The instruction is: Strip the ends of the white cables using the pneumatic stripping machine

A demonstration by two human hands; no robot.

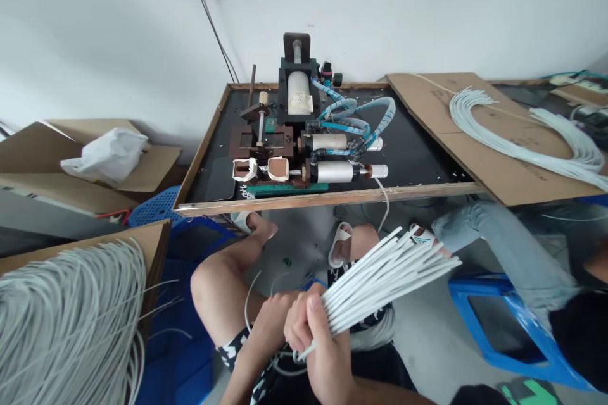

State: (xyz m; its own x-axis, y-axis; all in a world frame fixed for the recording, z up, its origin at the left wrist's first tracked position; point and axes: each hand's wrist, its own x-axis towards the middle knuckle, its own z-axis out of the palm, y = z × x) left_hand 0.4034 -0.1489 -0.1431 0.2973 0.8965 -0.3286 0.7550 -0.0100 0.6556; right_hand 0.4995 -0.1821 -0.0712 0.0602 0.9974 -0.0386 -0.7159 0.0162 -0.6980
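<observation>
A thick bundle of white wires (384, 275) is gripped in my right hand (323, 342), its cut ends fanning out to the upper right. My left hand (278, 319) is pressed against the right one from the left, its fingers mostly hidden behind it, so what it holds cannot be made out. More of the wires loop below my hands and over my lap. Beyond my knees, a machine with metal cylinders (335, 171) and blue air hoses (387, 115) sits on a black tabletop with a wooden edge (332, 198).
A large heap of white wires (71, 323) lies on cardboard at left, below an open box (28, 183) with a white bag (114, 155). Another wire bundle (517, 145) curves over cardboard at right. A person in jeans (513, 253) sits at right, near a blue stool (494, 354).
</observation>
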